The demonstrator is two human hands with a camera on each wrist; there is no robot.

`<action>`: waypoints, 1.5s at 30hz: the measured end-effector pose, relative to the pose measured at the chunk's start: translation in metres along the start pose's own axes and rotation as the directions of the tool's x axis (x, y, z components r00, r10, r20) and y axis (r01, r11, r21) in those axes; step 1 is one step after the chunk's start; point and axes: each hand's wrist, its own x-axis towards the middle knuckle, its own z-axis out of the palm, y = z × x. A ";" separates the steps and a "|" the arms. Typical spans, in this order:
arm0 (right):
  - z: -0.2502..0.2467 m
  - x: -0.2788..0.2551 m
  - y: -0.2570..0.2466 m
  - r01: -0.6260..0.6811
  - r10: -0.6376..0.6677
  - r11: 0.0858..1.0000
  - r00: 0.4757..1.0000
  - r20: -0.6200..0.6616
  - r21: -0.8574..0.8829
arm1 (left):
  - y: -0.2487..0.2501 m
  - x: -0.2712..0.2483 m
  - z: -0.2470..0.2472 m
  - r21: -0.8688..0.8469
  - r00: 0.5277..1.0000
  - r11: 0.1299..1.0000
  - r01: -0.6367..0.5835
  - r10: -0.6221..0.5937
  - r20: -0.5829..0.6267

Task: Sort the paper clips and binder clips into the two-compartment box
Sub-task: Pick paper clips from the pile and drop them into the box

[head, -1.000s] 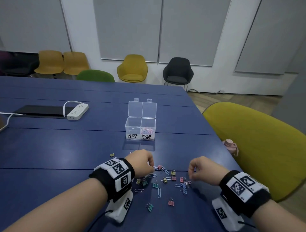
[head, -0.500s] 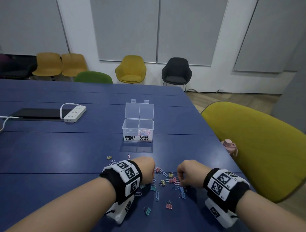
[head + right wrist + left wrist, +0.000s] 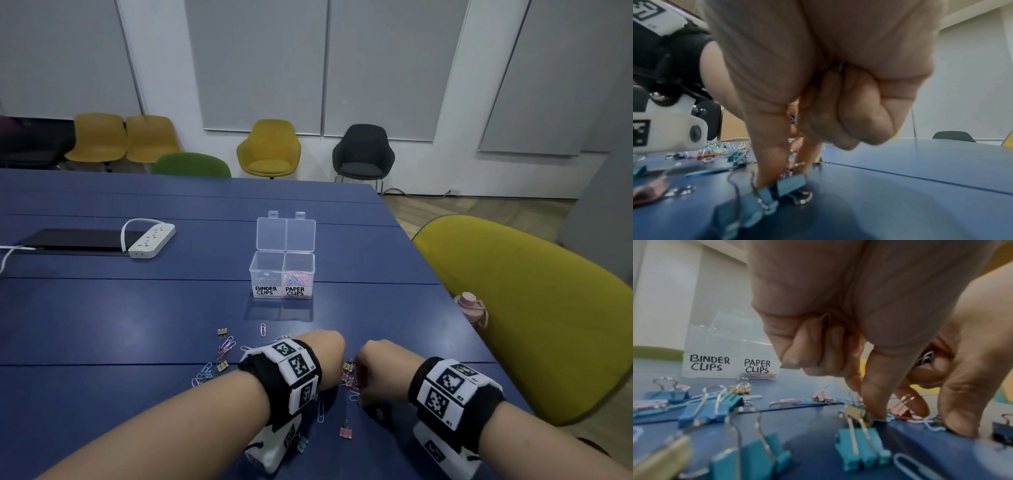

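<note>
Since the clips are scattered flat on the counter (image 3: pixel 137 325), both the left hand (image 3: pixel 327 359) and right hand (image 3: pixel 380 373) curl down, fingertips pinching paper clips (image 3: pixel 933 425); what the right holds is unclear.

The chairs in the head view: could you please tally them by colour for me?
yellow chairs: 4
green chair: 1
black chair: 1
Total: 6
The dark shape at the far left is too unclear to count.
</note>
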 end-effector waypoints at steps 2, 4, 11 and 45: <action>0.002 0.000 -0.001 0.009 -0.009 1.000 1.000 0.008 0.011 | -0.001 0.000 0.002 0.010 1.000 1.000 -0.005 0.006 -0.023; 0.003 0.000 -0.003 0.017 -0.018 1.000 1.000 0.013 0.013 | -0.001 -0.001 0.002 0.003 0.999 1.000 -0.016 0.016 -0.044; 0.004 -0.001 -0.002 0.014 -0.017 0.997 0.999 0.035 0.072 | -0.001 -0.003 -0.002 0.011 0.996 0.998 -0.057 0.058 -0.074; -0.006 -0.001 -0.005 -0.043 0.024 -0.469 0.998 0.061 0.882 | -0.111 -0.060 -0.010 -0.786 0.989 -0.613 0.080 -0.047 0.137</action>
